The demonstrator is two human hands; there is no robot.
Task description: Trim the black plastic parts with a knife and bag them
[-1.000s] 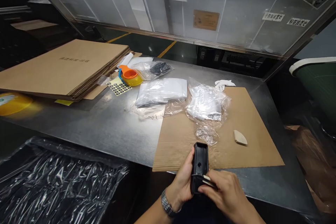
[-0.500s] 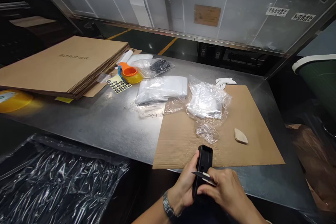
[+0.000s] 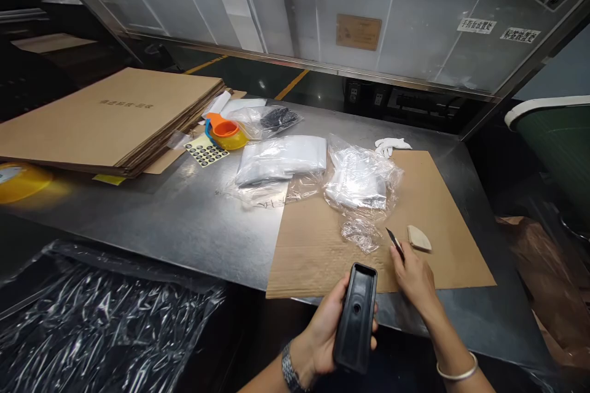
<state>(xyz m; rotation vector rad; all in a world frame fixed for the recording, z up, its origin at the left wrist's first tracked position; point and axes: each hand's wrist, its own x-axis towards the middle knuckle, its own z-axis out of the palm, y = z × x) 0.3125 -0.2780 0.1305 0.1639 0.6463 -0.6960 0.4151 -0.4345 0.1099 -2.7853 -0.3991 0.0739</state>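
Observation:
A long black plastic tray-like part [image 3: 355, 319] with a hollow face and a small hole faces up, gripped by my left hand [image 3: 325, 328] at the table's front edge. My right hand [image 3: 415, 276] pinches a slim dark knife [image 3: 395, 242], its pointed blade aimed up and left. That hand is low over the cardboard sheet [image 3: 308, 245], just below a beige wedge-shaped pad [image 3: 419, 238]. Crumpled clear plastic bags with white contents [image 3: 357, 175] lie ahead of both hands.
A second bagged white stack [image 3: 283, 159] sits left of centre. Beyond it are an orange tape dispenser [image 3: 225, 129], a sticker sheet [image 3: 206, 150] and flat cardboard [image 3: 115, 113]. A white glove [image 3: 391, 145] lies at the back. A black-lined bin [image 3: 110, 325] stands front left.
My right hand has moved away from the black part, forward and right over the cardboard, carrying the knife. My left hand still holds the part, its hollow face now turned more toward me.

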